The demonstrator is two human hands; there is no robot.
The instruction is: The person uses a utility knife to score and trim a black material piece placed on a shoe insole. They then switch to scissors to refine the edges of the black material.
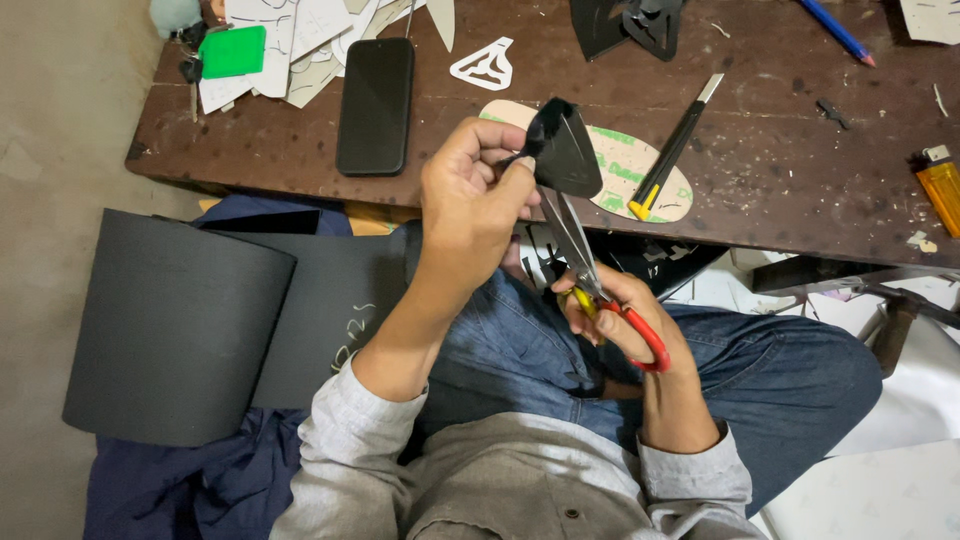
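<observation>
The left hand [470,195] pinches a black triangular piece [562,150] between thumb and fingers. The right hand [625,315] is closed around red-handled scissors [590,275], whose blades probably touch the piece just below those fingertips.

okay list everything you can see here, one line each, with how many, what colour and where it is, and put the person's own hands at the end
black piece: one, black, pinched in the left hand above the table edge
scissors: one pair, red and yellow handles, in the right hand, blades at the black piece
phone: one, black, on the table, left of centre
utility knife: one, black and yellow, lying on the oval template
oval template: one, beige with green marks, table front
lighter: one, orange, right table edge
pencil: one, blue, top right
black sheet roll: one, on the floor, left
table: one, dark brown wood
left hand: one
right hand: one
</observation>
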